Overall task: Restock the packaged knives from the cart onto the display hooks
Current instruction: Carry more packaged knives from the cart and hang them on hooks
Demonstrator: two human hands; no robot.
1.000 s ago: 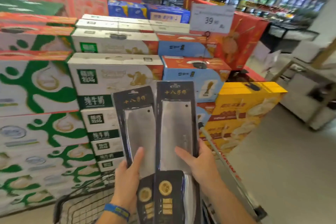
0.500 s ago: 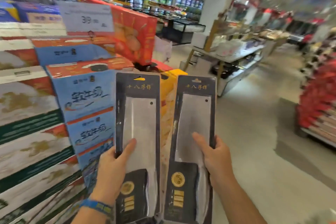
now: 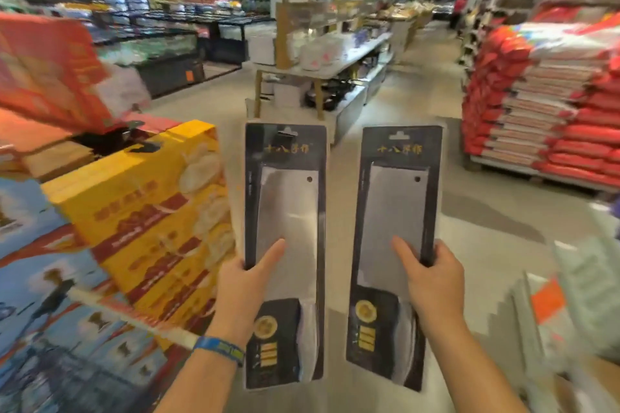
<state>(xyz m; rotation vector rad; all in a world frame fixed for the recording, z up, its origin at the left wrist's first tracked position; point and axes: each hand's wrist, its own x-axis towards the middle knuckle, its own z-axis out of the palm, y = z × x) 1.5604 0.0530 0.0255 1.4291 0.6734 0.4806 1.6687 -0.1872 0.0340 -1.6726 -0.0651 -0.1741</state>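
Holds up two packs, one per hand. Grips the left packaged knife [image 3: 285, 211] in the left hand [image 3: 245, 288], low on the pack's left edge: thumb laid flat across the clear front, the other fingers hidden behind the card, so pinching the pack between thumb and fingers. Grips the right packaged knife [image 3: 396, 211] in the right hand [image 3: 436, 282] the mirrored way, at the pack's right edge: thumb across the front, fingers [image 3: 442, 253] curled round the edge. Holds both packs upright, side by side, apart and not touching, over the grey floor [image 3: 486, 211] of a shop aisle. Shows on each pack one black card, one hang slot at the top, one broad cleaver blade with one small hole near its upper right corner, and one round gold seal near the bottom. Wears one blue wristband [image 3: 219, 349] on the left wrist. To the left, stacked yellow boxes [image 3: 144, 198], with blue boxes [image 3: 50, 278] nearer and lower; too blurred to count. To the right, one tall stack of red and white sacks [image 3: 543, 104], too many to count. Straight ahead beyond the packs, one long surface [image 3: 352, 57] with white goods on it, blurred, and a row of glass-fronted coolers [image 3: 161, 54] at the far left
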